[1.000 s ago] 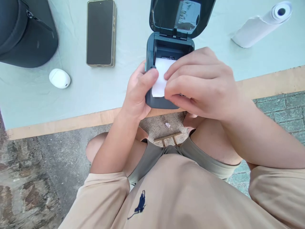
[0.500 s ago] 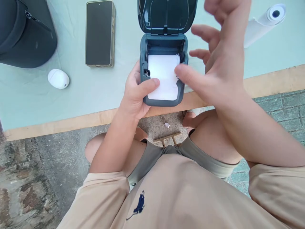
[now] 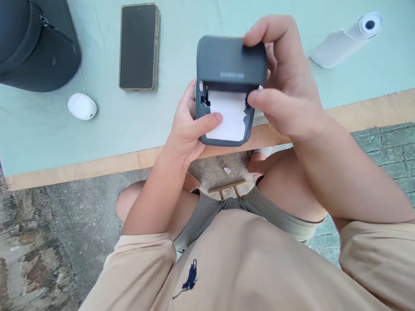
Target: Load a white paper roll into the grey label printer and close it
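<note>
pale green table (image 3: 110,116): front edge below the work | right hand (image 3: 288,82): fingers curled at the lid's (image 3: 223,58) right side, thumb apart; pinching or not, cannot tell | left hand (image 3: 188,125): closed round dark device (image 3: 223,142), thumb on paper (image 3: 231,119) | device: over table's edge | lid: part-open | paper: inside device

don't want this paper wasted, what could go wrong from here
The left hand has its thumb on the white paper, so the paper might crease or skew. The right hand holds the half-open lid, thumb near the lid's front edge, so that thumb could get pinched. The dark device is held by the table's front edge, so a slip might drop it onto the ground.
</note>
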`<state>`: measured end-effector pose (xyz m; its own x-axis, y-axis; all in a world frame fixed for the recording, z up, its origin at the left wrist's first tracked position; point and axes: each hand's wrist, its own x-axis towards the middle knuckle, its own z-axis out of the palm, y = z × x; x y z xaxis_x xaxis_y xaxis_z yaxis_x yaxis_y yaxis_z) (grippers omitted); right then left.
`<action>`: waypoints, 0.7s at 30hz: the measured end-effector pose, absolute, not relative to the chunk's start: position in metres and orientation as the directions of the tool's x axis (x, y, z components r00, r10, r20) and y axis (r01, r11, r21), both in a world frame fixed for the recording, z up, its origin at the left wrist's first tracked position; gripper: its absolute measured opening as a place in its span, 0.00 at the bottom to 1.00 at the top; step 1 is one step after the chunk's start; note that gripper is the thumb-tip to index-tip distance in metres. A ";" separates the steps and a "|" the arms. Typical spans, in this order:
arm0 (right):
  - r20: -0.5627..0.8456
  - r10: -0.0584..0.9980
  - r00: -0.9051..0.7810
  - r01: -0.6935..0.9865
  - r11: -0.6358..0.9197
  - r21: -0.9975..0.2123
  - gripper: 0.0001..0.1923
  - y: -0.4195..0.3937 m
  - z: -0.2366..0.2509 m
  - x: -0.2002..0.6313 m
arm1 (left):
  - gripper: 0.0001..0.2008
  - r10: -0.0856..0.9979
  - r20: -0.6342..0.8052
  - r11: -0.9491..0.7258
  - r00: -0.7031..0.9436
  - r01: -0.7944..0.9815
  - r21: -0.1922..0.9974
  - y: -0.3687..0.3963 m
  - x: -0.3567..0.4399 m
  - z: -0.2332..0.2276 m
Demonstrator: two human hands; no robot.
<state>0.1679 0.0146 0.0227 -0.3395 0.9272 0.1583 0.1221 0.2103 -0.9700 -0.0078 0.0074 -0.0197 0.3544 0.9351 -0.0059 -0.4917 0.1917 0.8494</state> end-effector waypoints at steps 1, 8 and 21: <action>0.158 0.914 -0.373 0.131 0.220 -0.967 0.23 0.015 0.022 0.169 | 0.26 0.936 -0.006 0.191 0.352 -0.493 0.849 0.007 -0.008 -0.020; 0.202 0.879 -0.432 -0.012 0.218 -0.976 0.19 0.017 0.022 0.167 | 0.29 0.933 -0.004 0.190 0.360 -0.484 0.854 0.008 -0.009 -0.020; 0.173 0.855 -0.489 0.107 0.256 -0.961 0.27 0.016 0.017 0.172 | 0.08 0.940 0.012 0.193 0.341 -0.561 0.805 -0.001 0.001 -0.002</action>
<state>0.1716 0.0162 0.0172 -0.4891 0.8548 0.1735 0.1073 0.2563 -0.9606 0.0015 -0.0011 -0.0016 0.3405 0.9402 0.0121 -0.5608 0.1927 0.8052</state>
